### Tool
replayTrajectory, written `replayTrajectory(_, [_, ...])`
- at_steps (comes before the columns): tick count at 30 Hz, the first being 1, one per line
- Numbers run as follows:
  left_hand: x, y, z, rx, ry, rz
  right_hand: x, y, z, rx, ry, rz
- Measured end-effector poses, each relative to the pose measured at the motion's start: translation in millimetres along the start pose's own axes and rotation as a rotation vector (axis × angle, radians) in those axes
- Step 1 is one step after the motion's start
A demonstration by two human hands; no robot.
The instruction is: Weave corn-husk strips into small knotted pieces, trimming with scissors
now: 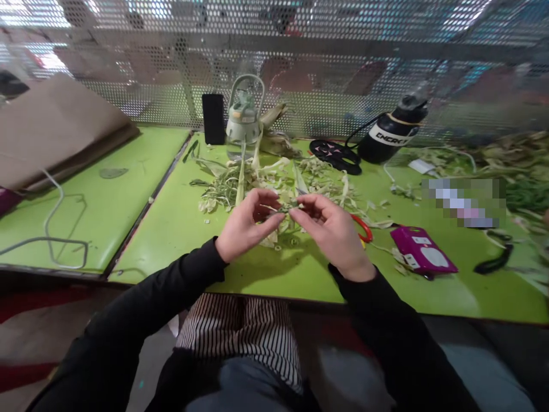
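My left hand and my right hand meet above the table, each with thumb and fingers closed in a pinch. Between the fingertips is a small green plant strip, partly hidden by the fingers; its exact kind is unclear. Behind the hands spreads a heap of pale green leaf scraps, with a long husk-like leaf sticking up from it. A red loop handle shows beside my right hand, the rest of that tool hidden.
A bottle, a phone and a black flask stand along the perforated metal screen. Right lie a purple power strip and leafy stalks. Brown cardboard and a bent wire are left.
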State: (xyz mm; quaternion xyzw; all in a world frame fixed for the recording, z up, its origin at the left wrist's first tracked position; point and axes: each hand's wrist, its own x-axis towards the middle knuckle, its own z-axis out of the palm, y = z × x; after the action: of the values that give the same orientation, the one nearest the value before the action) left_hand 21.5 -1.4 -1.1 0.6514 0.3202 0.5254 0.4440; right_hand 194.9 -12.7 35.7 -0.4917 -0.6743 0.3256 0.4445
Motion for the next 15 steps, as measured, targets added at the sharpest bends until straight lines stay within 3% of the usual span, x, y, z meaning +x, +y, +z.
replayTrajectory(4, [7.9, -1.2, -7.3, -0.286, -0.122, -0.299, 9.1, 10.1, -6.5, 0.07, -0.074, 0.036])
replayTrajectory(9, [10.4, -12.3, -8.9, -0.46, -0.153, -0.439, 21.3, 29.4, -4.6, 0.254, -0.207, 0.156])
replayTrajectory(13, [11.4, -18.7, -0.2, -0.624, -0.015, -0.551, 27.4, 38.1, -2.5, 0.454, -0.274, 0.294])
replayTrajectory(15, [12.4, -18.9, 3.8, -0.668, 0.092, -0.552, 27.1, 38.7, -2.4, 0.449, -0.239, 0.286])
